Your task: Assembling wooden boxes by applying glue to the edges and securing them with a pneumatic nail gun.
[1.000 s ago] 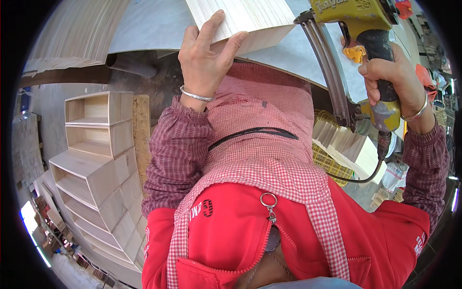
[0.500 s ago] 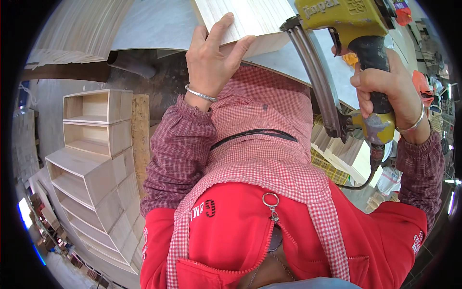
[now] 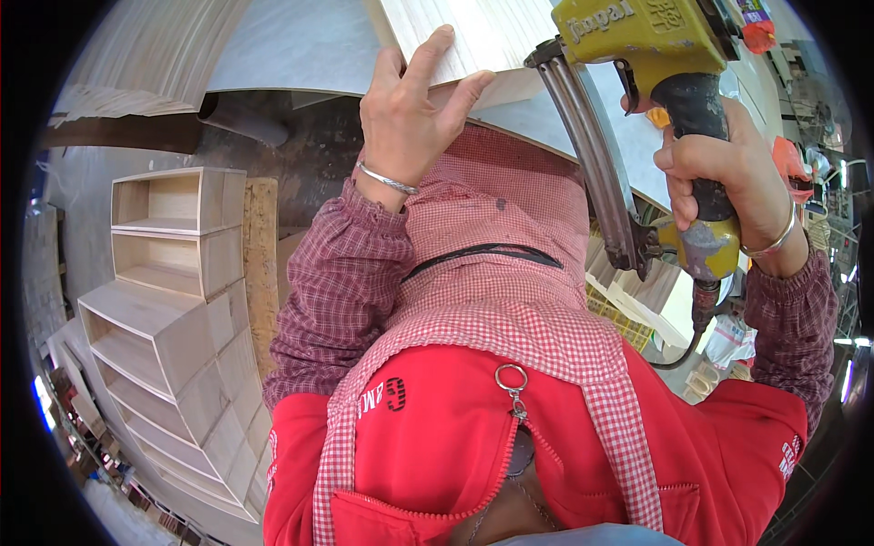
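My left hand (image 3: 411,114) rests on the near corner of a pale wooden box or panel piece (image 3: 482,41), fingers spread over its top and thumb along its near edge. In my right hand (image 3: 728,173) is a yellow pneumatic nail gun (image 3: 646,32), gripped by its black handle. Its long metal magazine (image 3: 587,146) slants down toward me, and an air hose (image 3: 699,314) runs from the handle's base. The gun's nose is cut off by the top of the view, close to the right side of the wooden piece.
A pale work table (image 3: 291,50) spans the top, with a stack of thin wooden boards (image 3: 146,59) at its left. Open-fronted wooden boxes (image 3: 173,323) are piled on the floor to my left. A yellow crate (image 3: 619,314) with wood pieces stands at the right, under the table edge.
The wooden piece and my left hand have shifted slightly right in view. The nail gun has moved a little left, closer to the piece. Both hands keep their holds.
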